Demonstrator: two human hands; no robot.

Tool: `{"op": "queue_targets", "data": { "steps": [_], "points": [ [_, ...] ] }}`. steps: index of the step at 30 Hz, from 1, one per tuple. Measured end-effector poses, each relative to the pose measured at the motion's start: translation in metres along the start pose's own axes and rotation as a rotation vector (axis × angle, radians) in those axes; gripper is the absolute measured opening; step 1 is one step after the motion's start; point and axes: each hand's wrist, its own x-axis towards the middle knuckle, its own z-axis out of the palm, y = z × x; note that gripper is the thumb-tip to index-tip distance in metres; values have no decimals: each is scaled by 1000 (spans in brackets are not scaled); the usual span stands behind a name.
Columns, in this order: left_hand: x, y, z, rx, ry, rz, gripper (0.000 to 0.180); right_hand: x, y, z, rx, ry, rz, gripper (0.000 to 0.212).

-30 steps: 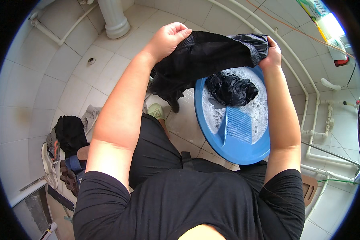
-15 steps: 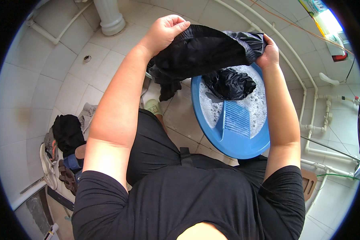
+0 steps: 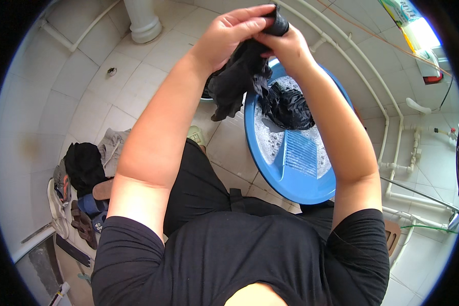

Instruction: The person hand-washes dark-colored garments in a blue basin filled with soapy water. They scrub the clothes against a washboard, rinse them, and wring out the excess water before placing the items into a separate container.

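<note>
Up ahead, to the left of the basin's far rim, my two hands meet on a dark wet garment (image 3: 239, 71). My left hand (image 3: 229, 33) is closed around its bunched upper edge, fingers pointing right. My right hand (image 3: 286, 48) grips the same gathered band from the other side. The cloth's lower end hangs loose over the floor. A blue oval basin (image 3: 296, 193) with a built-in ribbed washboard (image 3: 300, 154) holds foamy water. In the suds lies a shiny black piece of clothing (image 3: 289, 108), partly hidden by my right forearm.
Shoes (image 3: 81, 224), a black cloth (image 3: 86, 168) and a grey cloth (image 3: 111, 148) are piled at the left wall. A white pedestal (image 3: 142, 23) stands at the far left. White pipes (image 3: 387, 137) run along the right wall. A floor drain (image 3: 111, 71) sits at left.
My hands have come together from wide apart. The garment, stretched sideways between them before, is now gathered into a bunch and hangs down. The basin and its contents look the same.
</note>
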Motion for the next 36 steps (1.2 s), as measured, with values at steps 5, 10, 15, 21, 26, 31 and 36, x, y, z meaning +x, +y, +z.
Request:
{"op": "queue_targets", "data": {
  "steps": [5,10,15,21,26,31,36],
  "points": [
    [5,12,-19,122,376,75,23,39,-30,9,165,130,-92,19],
    [7,8,-57,292,691,118,19,59,-77,9,244,159,-278,12],
    [-2,11,-48,380,604,-80,28,75,-47,-10,-282,62,-270,26],
    [-14,-6,-67,638,458,-275,32,48,65,-73,-1115,57,-324,39],
    [-15,-26,-56,829,246,-316,32,-54,169,-127,-969,-246,104,51],
    [-25,-54,-38,1030,-41,-354,36,-144,182,-97,-1085,-291,264,62],
    [-38,-66,32,1257,-460,-323,39,-187,163,-97,-972,-241,61,26]
  ]
}}
